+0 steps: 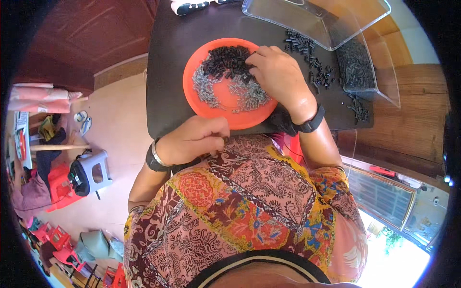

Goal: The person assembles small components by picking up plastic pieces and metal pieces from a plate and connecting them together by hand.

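A round orange-red plate (pixel 189 98) sits near the front edge of the black table (pixel 165 62). Small black tube-like pieces (pixel 225 58) are heaped in its far part, and small silvery coil springs (pixel 249 96) lie in two groups nearer me. My right hand (pixel 278 74) reaches over the plate's right rim, its bent fingertips drawn together at the edge of the black heap; what they pinch is hidden. Just off the plate's near left rim, my left hand (pixel 194 139) is closed, thumb against curled fingers. Anything within it is too small or covered to name.
Loose black pieces (pixel 314 65) lie scattered right of the plate. Behind them stands a clear plastic bin (pixel 331 47), with more black pieces showing through its side. A black-and-white shoe (pixel 189 7) is at the far edge. Leftward, a grey stool (pixel 98 173) stands on the floor.
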### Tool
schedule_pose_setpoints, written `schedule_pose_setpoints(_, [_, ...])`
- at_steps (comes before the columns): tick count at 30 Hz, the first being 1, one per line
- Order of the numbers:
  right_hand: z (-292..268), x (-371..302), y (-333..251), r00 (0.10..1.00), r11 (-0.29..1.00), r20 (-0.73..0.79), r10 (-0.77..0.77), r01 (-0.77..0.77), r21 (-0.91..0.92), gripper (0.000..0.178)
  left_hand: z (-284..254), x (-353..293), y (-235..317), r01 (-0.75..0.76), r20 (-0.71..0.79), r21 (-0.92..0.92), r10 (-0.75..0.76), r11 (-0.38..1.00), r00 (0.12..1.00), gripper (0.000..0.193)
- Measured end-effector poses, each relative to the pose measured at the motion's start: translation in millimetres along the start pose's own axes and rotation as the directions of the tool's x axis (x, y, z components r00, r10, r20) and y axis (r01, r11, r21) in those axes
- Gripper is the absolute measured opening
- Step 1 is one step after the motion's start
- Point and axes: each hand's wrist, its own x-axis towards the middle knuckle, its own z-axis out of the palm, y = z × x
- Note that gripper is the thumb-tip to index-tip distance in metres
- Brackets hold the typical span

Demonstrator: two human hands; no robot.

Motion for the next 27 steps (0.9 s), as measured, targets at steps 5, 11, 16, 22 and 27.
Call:
schedule_pose_setpoints(5, [5.5,1.4,-4.3,1.0,0.999,0.013,0.012,-0.013,0.052,0.006,6.0,7.7,-12.7,0.016,0.059,-0.005,-0.015,1.0,0.998,0.01])
schedule_pose_setpoints(11, [10.4,1.8,3.5,1.0,0.984,-0.021,-0.006,0.01,0.179,0.007,9.8,13.6,-15.8,0.003,-0.051,-0.233,-0.016,0.973,0.999,0.017])
schedule_pose_setpoints(16, [0.8,0.1,3.8,0.988,0.905,-0.076,0.138,-0.095,0.414,0.011,10.2,19.1,-9.3,0.035,-0.175,-0.143,-0.06,0.989,0.983,0.014])
schedule_pose_setpoints(22, [-10.7,1.4,8.1,0.905,0.219,0.292,0.309,-0.366,0.905,0.016,-2.8,26.7,1.6,-0.142,-0.372,-0.286,0.027,0.948,0.928,0.024])
schedule_pose_setpoints(27, [-23.7,5.6,1.2,0.919,0.064,0.264,0.291,-0.294,0.954,0.014,-4.3,52.5,26.1,-0.231,-0.43,-0.234,0.112,0.944,0.896,0.021])
